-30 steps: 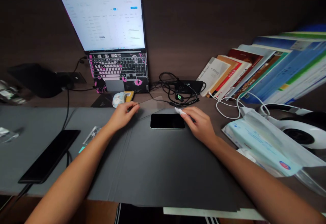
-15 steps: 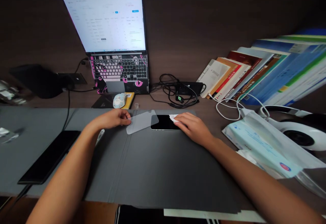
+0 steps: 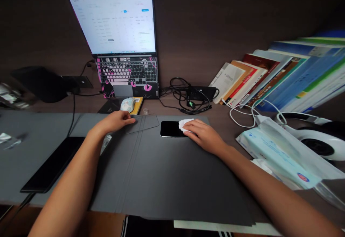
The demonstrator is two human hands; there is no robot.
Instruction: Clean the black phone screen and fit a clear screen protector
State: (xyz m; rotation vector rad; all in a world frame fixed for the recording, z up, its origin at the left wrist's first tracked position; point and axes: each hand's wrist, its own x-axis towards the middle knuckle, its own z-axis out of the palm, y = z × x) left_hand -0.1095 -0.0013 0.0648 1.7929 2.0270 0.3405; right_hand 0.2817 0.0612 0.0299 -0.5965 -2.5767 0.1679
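On the matte gray mat (image 3: 172,179), a glossy black phone (image 3: 169,129) lies flat, its corners rounded. The right hand (image 3: 203,133) has its grip closed on a soft, crumpled white tissue (image 3: 184,123), set over the phone's right end. Left of the phone, the left hand (image 3: 117,121) keeps thumb and fingers together, apparently pinching the left end of a thin, clear, rectangular film (image 3: 145,123); its contact is partly hidden.
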